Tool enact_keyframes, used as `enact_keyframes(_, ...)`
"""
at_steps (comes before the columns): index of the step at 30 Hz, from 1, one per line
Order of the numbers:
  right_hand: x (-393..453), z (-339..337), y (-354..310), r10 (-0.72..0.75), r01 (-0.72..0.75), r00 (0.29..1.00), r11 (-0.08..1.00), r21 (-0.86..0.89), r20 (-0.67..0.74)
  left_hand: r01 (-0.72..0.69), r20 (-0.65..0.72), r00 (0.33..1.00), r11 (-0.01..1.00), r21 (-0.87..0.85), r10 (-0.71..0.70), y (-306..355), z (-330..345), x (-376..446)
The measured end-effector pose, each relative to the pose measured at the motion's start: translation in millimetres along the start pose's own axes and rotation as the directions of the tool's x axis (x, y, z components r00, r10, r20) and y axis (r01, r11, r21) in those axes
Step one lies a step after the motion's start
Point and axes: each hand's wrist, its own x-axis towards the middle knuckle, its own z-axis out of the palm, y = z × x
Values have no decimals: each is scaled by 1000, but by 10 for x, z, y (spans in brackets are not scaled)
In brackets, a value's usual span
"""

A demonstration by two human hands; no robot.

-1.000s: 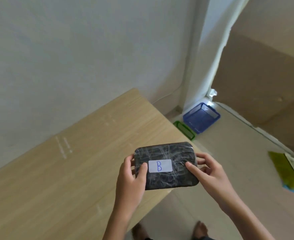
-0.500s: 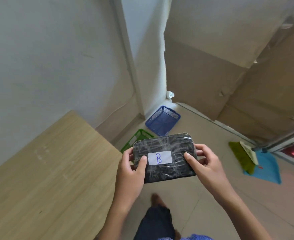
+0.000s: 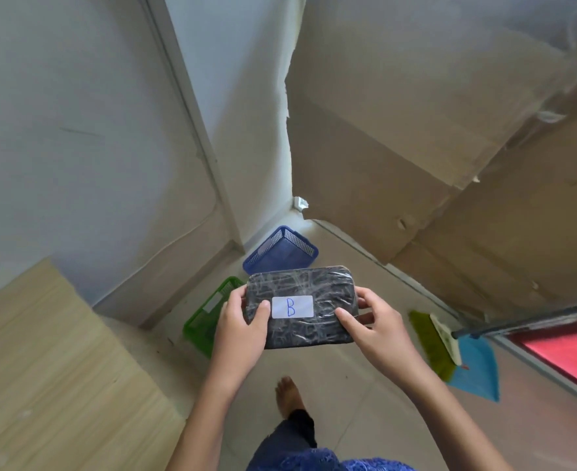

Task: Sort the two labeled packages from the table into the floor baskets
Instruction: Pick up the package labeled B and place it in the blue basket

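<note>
I hold a dark, plastic-wrapped package (image 3: pixel 309 290) with a white label marked "B" in front of me, above the floor. My left hand (image 3: pixel 241 329) grips its left end and my right hand (image 3: pixel 379 326) grips its right end. Beyond it, on the floor in the wall corner, stands a blue basket (image 3: pixel 282 251). A green basket (image 3: pixel 205 317) sits nearer, to the left, partly hidden by my left hand and the package. Each basket carries a pale label I cannot read. No other package is in view.
The wooden table (image 3: pixel 42 368) is at the lower left. Cardboard sheets (image 3: pixel 433 164) lean on the right wall. A green broom head (image 3: pixel 430 338) and blue dustpan (image 3: pixel 477 368) lie on the floor at right. My bare foot (image 3: pixel 289 392) is on the tiles.
I have turned right and stepped away from the table toward the corner, carrying the package. The baskets are closer and the table has slid left in view.
</note>
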Motion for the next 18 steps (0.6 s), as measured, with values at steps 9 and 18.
enact_keyframes(9, 1270, -192, 40, 11, -3, 991, 998, -57, 132, 117, -47, 993, 987, 109, -112, 344, 397, 783)
enact_keyframes(18, 3168, -516, -1, -8, 110, 921, 965, -239, 389, 247, -192, 951, 969, 8, -241, 789, 1172, 1895)
